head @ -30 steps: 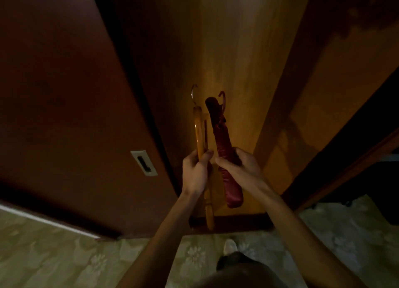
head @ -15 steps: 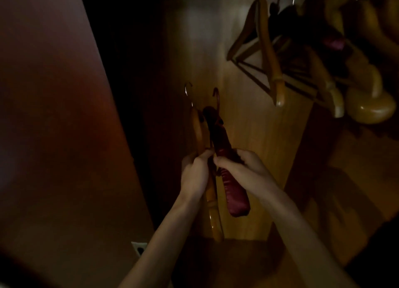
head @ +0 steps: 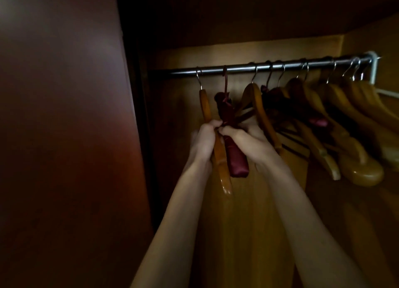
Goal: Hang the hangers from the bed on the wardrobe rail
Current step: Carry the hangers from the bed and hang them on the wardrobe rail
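— Two hangers, one in each hand. My left hand [head: 205,140] is curled round the wooden hanger [head: 216,143], my right hand [head: 244,140] round the padded maroon hanger [head: 232,153]. The knuckles touch in the middle.

— Are the hooks on?

— Both look seated over the wardrobe rail [head: 259,68], near its left end, the metal hook just left of the maroon one. It's dim in there, so I judge that, I don't swear to it.

— And further out?

— To the right, a row of hung hangers [head: 323,119] crowds the bar up to its bracket. The nearest wooden one is just beside my right hand. The wardrobe door [head: 64,136] stands at the left.

— So which step?

— The hanging itself, at its end, I'd say. Next move calls for loosening both grips gently and drawing my hands down and back, so neither hook gets tugged off the bar or tangled with its neighbour.
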A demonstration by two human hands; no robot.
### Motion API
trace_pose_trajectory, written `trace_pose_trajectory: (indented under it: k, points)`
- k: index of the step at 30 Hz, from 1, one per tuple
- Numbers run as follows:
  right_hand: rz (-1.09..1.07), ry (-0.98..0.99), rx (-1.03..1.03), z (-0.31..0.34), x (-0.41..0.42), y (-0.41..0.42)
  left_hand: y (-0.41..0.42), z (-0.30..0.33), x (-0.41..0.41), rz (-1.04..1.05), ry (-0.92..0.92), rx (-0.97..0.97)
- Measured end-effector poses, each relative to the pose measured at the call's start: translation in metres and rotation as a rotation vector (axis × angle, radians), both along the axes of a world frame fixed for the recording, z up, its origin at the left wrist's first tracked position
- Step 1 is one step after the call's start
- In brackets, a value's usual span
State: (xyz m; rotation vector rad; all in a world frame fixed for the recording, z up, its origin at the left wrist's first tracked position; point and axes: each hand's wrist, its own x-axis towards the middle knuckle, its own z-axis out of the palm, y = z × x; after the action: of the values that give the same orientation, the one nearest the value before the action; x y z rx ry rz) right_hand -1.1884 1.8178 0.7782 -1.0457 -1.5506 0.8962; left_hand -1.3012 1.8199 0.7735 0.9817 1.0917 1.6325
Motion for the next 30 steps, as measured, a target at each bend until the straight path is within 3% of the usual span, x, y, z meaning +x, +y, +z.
trace_pose_trajectory:
  k: [13,24,30]
  points:
    - [-0.020,-0.015,-0.070,0.052,0.026,0.067,0.043,0.051,0.018,-0.020,0.293,0.012]
    - [-0.090,0.053,-0.107,0.030,0.041,0.094,0.051,0.026,0.036,-0.073,0.343,-0.006]
    - [-0.084,0.088,-0.091,0.023,0.053,0.090,0.056,0.016,0.052,-0.114,0.225,0.057]
